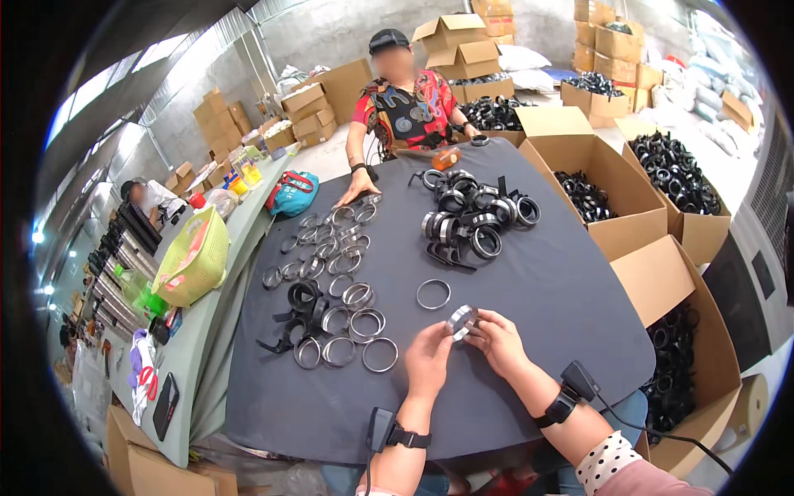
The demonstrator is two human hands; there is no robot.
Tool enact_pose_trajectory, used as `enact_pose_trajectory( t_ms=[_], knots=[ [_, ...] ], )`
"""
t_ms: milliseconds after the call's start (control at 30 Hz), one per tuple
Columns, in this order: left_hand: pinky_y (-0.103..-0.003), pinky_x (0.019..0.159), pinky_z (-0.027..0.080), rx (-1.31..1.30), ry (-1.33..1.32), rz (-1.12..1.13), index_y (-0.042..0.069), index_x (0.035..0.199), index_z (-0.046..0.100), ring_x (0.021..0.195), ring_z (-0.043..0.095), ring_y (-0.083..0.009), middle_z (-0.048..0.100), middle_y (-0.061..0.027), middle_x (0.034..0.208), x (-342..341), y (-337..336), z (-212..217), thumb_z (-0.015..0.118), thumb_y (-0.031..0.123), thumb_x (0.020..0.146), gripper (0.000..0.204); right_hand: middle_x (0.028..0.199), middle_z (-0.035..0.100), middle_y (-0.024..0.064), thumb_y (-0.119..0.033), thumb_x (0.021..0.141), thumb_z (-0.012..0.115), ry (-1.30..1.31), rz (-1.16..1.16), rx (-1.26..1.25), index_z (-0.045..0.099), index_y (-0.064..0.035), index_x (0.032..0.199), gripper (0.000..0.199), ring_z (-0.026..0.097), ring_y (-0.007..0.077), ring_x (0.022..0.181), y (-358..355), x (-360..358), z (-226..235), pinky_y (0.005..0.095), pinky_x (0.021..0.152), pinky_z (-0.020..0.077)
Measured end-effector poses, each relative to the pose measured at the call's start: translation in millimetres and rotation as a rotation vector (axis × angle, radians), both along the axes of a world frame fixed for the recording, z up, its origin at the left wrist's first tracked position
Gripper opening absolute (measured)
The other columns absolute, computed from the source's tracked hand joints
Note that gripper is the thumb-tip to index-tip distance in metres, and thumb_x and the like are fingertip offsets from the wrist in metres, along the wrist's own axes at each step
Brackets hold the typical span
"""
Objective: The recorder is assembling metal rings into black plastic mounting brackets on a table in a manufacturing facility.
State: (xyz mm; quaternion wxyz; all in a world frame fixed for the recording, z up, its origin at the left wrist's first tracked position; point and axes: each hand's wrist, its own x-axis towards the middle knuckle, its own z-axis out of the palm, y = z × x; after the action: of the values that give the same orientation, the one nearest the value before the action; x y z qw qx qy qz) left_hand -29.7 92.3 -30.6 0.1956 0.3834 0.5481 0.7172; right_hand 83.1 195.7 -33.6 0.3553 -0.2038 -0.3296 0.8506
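Note:
Over the near part of the dark cloth-covered table (529, 347), my left hand (427, 354) and my right hand (499, 339) are both closed on one silver metal ring (462, 322), held tilted between the fingertips. A single thin metal ring (433, 294) lies flat just beyond my hands. To the left spread several loose silver rings (380, 355), with a few black strapped rings (302, 312) among them. Farther off, a heap of black rings with straps (480, 215) rests on the table.
Across the table a person (405, 107) reaches a hand (358, 187) toward the silver rings. Open cardboard boxes (595, 223) of black parts line the right side. A green side table (198, 331) at left bears a yellow-green basket (194, 258). An orange bottle (447, 158) lies at the far edge.

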Motion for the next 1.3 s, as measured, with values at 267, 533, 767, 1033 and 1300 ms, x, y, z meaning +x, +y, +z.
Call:
enact_pose_trajectory(
  t_ms=[267,533,767,1033,1300],
  knots=[
    [-0.034,0.09,0.049,-0.167,0.471,0.121,0.002,0.109,0.065,0.104,0.063,-0.025,0.066,-0.0116,0.11,2.6,-0.6,8.2,0.063,-0.003,0.084,0.026,0.105,0.061,0.0111,-0.01,0.092,0.058,-0.016,-0.102,0.044,0.057,0.0003,0.112,0.023,0.063,0.0215,0.096,4.8,2.9,-0.8,0.0363,0.084,0.0528],
    [-0.042,0.103,0.04,-0.241,0.435,0.446,-0.002,0.122,0.055,0.119,0.053,-0.0342,0.056,-0.0197,0.123,-2.9,2.9,6.6,0.057,-0.002,0.082,0.04,0.102,0.061,0.0167,-0.003,0.074,0.066,-0.635,-0.348,1.176,0.059,0.0017,0.103,0.031,0.061,0.0359,0.096,-10.6,7.1,8.2,0.0388,0.083,0.0515],
    [-0.048,0.107,0.033,-0.57,0.921,0.214,0.008,0.118,0.062,0.126,0.049,-0.0289,0.06,-0.0105,0.126,-3.9,-2.7,-9.6,0.062,0.018,0.085,0.035,0.11,0.063,0.0123,-0.011,0.076,0.064,-0.768,-0.247,1.462,0.065,-0.0046,0.1,0.024,0.057,0.0314,0.108,-23.3,-1.0,3.6,0.045,0.097,0.0392],
    [-0.048,0.106,0.036,-0.571,0.991,0.365,0.004,0.126,0.051,0.126,0.043,-0.0408,0.046,-0.0243,0.133,-44.2,-21.5,26.9,0.072,0.014,0.074,0.058,0.117,0.059,0.0179,-0.006,0.075,0.064,-0.672,-0.392,1.222,0.062,-0.0037,0.105,0.03,0.056,0.0354,0.111,0.0,82.2,12.7,0.0434,0.101,0.041],
    [-0.05,0.102,0.037,-0.875,1.109,0.456,0.001,0.123,0.055,0.123,0.048,-0.0396,0.058,-0.0226,0.122,-119.0,-67.1,2.7,0.069,0.02,0.081,0.048,0.128,0.05,0.0204,-0.007,0.074,0.066,-1.788,-1.092,1.052,0.056,-0.0054,0.118,0.046,0.045,0.0391,0.122,-21.1,450.8,-14.8,0.0476,0.104,0.0372]
  ],
)
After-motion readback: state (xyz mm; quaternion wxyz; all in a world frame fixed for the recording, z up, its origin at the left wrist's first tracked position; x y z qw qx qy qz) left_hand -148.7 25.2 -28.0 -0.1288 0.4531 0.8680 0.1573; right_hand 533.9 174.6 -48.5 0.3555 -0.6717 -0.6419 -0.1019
